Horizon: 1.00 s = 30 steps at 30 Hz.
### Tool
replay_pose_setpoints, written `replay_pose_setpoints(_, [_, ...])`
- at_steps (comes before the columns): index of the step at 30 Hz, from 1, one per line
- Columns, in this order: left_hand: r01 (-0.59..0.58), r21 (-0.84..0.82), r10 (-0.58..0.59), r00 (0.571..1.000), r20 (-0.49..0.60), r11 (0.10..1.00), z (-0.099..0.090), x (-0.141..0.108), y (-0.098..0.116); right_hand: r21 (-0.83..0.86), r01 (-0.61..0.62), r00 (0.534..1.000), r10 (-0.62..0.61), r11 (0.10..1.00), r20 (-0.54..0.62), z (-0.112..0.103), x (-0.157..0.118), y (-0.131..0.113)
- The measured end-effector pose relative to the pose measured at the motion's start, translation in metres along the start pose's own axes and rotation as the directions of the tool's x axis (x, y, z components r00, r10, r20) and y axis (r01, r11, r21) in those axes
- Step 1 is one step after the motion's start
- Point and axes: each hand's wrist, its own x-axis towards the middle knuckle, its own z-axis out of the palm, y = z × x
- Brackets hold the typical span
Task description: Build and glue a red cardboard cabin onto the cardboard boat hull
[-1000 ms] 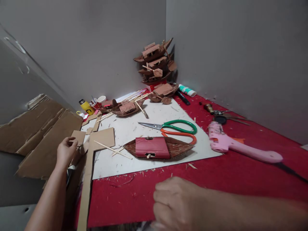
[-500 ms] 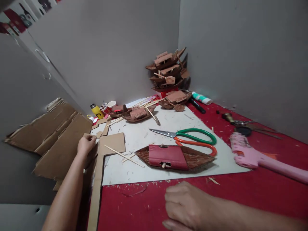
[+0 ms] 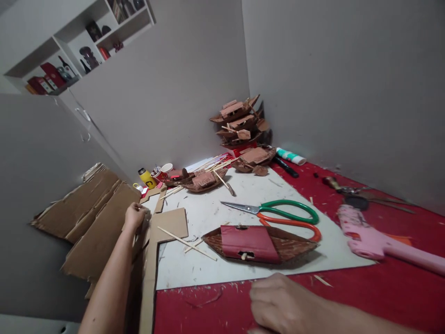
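Observation:
My left hand (image 3: 135,216) is curled at the table's left edge, beside leaning sheets of cardboard. Its fingertips are hidden, so what it may hold cannot be made out. A model boat (image 3: 259,243) with a dark red canopy lies on the white sheet (image 3: 181,276). Behind it are scissors (image 3: 271,211) with one green and one orange handle, their blades pointing left. My right hand (image 3: 278,301) rests in a loose fist on the red tabletop, in front of the boat and apart from it. Nothing shows in its fingers, though the palm is hidden. Thin sticks (image 3: 187,243) lie crossed left of the boat.
A pink glue gun (image 3: 365,236) lies at the right. More model boats (image 3: 239,123) are stacked in the far corner, with others (image 3: 205,181) at the back. Cardboard pieces (image 3: 170,223) line the left edge. A yellow bottle (image 3: 146,178) stands beside paper cups (image 3: 167,168).
The view has tilted upward, bringing more of the wall shelf in and shifting the table lower in the picture. My left hand has moved slightly; my right fist stays before the boat.

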Motion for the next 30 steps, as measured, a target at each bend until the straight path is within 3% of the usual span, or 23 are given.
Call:
replay_pose_setpoints(4, [-0.131,-0.285,0.131,0.991,-0.022,0.950,-0.021,-0.033,0.019,0.103,0.014,0.995,-0.004,0.995,-0.102,0.001,0.001,0.006])
replay_pose_setpoints(7, [-0.223,-0.484,0.274,0.961,0.036,0.846,-0.026,-0.079,0.041,0.313,-0.050,0.969,0.123,0.948,-0.217,-0.004,0.003,0.008])
replay_pose_setpoints(10, [-0.223,-0.600,0.390,0.907,0.161,0.768,-0.016,-0.139,0.062,0.622,-0.102,0.911,0.324,0.777,-0.255,-0.010,0.006,0.009])
replay_pose_setpoints(12, [-0.165,-0.667,0.466,0.832,0.302,0.726,-0.003,-0.179,0.073,0.783,-0.095,0.871,0.432,0.614,-0.233,-0.013,0.008,0.009])
replay_pose_setpoints(15, [-0.041,-0.710,0.507,0.730,0.459,0.703,0.018,-0.226,0.086,0.904,-0.015,0.838,0.498,0.426,-0.221,-0.015,0.010,0.010])
replay_pose_setpoints(17, [-0.024,-0.713,0.523,0.697,0.490,0.701,0.032,-0.247,0.092,0.917,0.079,0.818,0.500,0.391,-0.284,-0.016,0.010,0.009])
replay_pose_setpoints(20, [-0.007,-0.750,0.516,0.730,0.448,0.661,0.046,-0.260,0.099,0.856,0.198,0.774,0.460,0.478,-0.436,-0.019,0.009,0.009])
replay_pose_setpoints(22, [0.097,-0.809,0.480,0.762,0.435,0.580,0.053,-0.262,0.102,0.728,0.272,0.699,0.391,0.629,-0.599,-0.020,0.007,0.011])
replay_pose_setpoints(24, [0.217,-0.844,0.462,0.756,0.463,0.491,0.057,-0.262,0.105,0.495,0.320,0.597,0.234,0.808,-0.768,-0.020,0.006,0.015])
replay_pose_setpoints(26, [0.278,-0.850,0.474,0.732,0.489,0.447,0.060,-0.262,0.107,0.241,0.312,0.534,0.040,0.919,-0.844,-0.019,0.006,0.020])
replay_pose_setpoints(28, [0.295,-0.856,0.492,0.718,0.492,0.426,0.062,-0.262,0.108,0.099,0.282,0.519,-0.065,0.954,-0.853,-0.018,0.007,0.024])
replay_pose_setpoints(30, [0.317,-0.859,0.510,0.702,0.497,0.401,0.064,-0.263,0.108,0.062,0.255,0.521,-0.083,0.965,-0.850,-0.018,0.008,0.026])
